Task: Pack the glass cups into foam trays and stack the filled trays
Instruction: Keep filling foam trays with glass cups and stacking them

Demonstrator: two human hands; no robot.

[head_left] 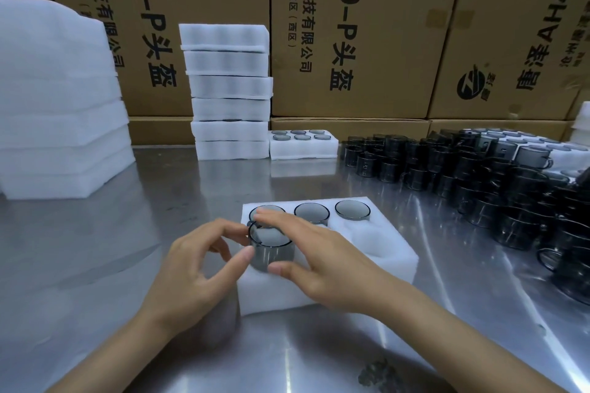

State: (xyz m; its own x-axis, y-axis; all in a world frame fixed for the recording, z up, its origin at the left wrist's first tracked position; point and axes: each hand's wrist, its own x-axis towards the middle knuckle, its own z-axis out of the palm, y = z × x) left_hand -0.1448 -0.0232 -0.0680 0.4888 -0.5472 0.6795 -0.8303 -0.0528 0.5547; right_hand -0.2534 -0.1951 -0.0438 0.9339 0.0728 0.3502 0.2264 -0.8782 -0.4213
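- Left hand (191,268): thumb and curled fingers (238,260) touch the left wall of a smoky-grey cylindrical glass cup (271,247); a light pinch, not a full wrap.
- Right hand (322,260): thumb at the cup's near wall, fingers spread flat over the rim. The cup is pinched between both hands.
- Cup position: upright, long axis vertical, partly seated in the near-left pocket of the white foam tray (376,252) on the shiny metal tabletop (159,201); rim well proud of the foam.
- Key relation: the pocket lies straight below the fingers, so the coming move looks like a downward press along the cup's axis. Right hand is better placed, being on top.
- Tray status: three cups (311,212) fill the far row; two near pockets are empty.
- Farther right: loose dark glass cups (479,169), the supply.
- Far: one filled foam tray (303,143) beside a stack of white foam trays (230,92), cardboard boxes (351,25) behind.
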